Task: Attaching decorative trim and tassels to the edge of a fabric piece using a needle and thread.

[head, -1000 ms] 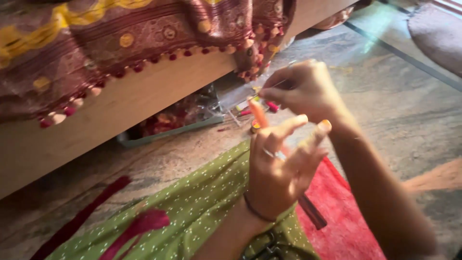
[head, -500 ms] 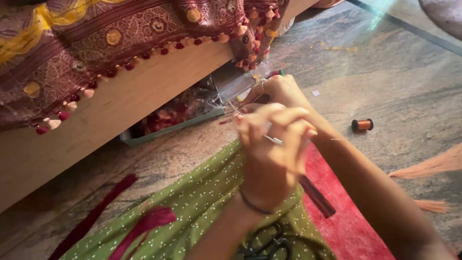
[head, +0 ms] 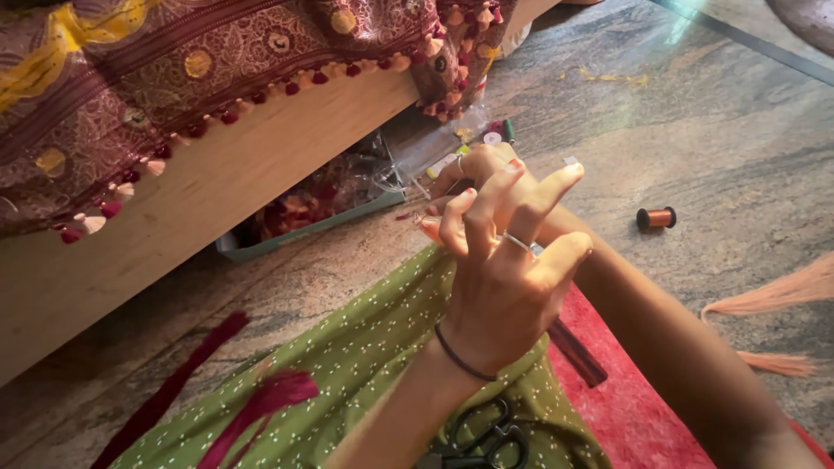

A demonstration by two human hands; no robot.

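The left hand (head: 499, 278) was raised with its back to the camera, fingers spread and half curled, a ring on one finger and a dark band at the wrist; whether its thumb and forefinger pinched anything could not be told, since the fingertips were turned away. Just beyond it, touching or nearly so, the right hand (head: 473, 169) was bent inward toward the same spot; whether it was pinching anything could not be told either. Between the two, at the near side of the left fingers, a small orange-pink piece (head: 428, 227) showed, too little of it to name; it looked thin, light and soft, the sort of thing best held by its very end between two fingertips, since a loose pinch would likely let it slip.

Below the hands lay green dotted cloth (head: 347, 365) over the lap, with black scissors (head: 486, 439) resting on it near the left wrist and maroon strands (head: 261, 404) off to the left; red fabric (head: 625, 408) lay under the right forearm. Well to the right of the hands a copper-coloured thread spool (head: 656, 217) lay on the stone floor (head: 695, 130); beyond the hands a shallow tray (head: 304, 230) of small items sat under the wooden edge (head: 217, 200).
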